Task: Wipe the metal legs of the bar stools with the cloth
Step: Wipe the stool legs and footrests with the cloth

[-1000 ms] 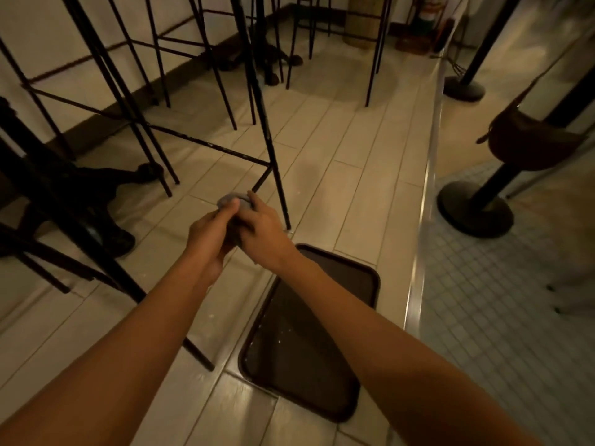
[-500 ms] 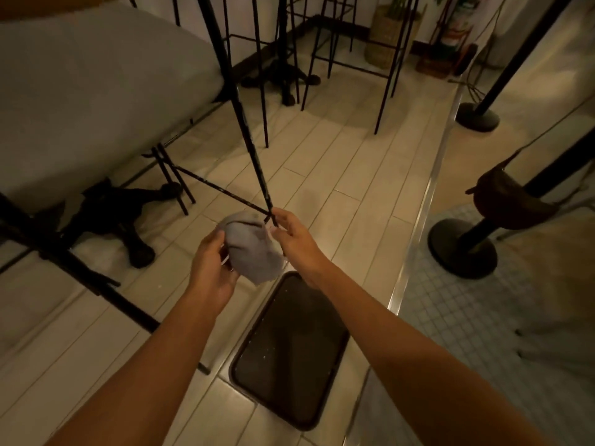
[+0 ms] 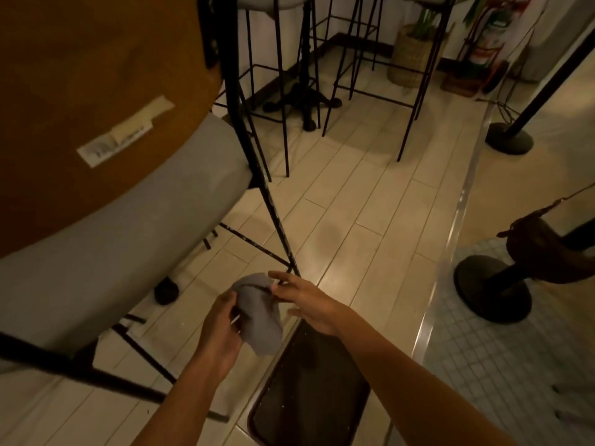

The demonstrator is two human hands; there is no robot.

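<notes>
The nearest bar stool [image 3: 128,239] fills the left of the view. Its grey seat looms close, which suggests the person is crouched low to reach the lower metalwork. Its front leg [image 3: 257,175] is a thin black rod whose long axis slants from the top of the view down and rightward. The lower end comes down on the tiled floor [image 3: 370,220] just beyond the hands. A crossbar [image 3: 254,246] joins the leg near that foot, and pale flecks show on both.

A dark mat [image 3: 309,391] is set into the floor beneath the right forearm, near the raised metal edge where the tiles change. 2 more stools [image 3: 370,91] stand well apart toward the far wall.

The cloth [image 3: 257,317] is grey and bunched between both hands, just short of the leg's foot and above the mat's far corner. Its long axis runs from a folded top nearest the leg down to a loose end hanging toward the person.

The left hand [image 3: 219,329] grips it with fingers curled round its side. The right hand [image 3: 309,304] appears to pinch the top fold between thumb and forefinger, its other fingers loose.

I judge this hold to be a refolding that presents a fresh face before the cloth wraps the leg. The cloth does not yet touch the metal.
</notes>
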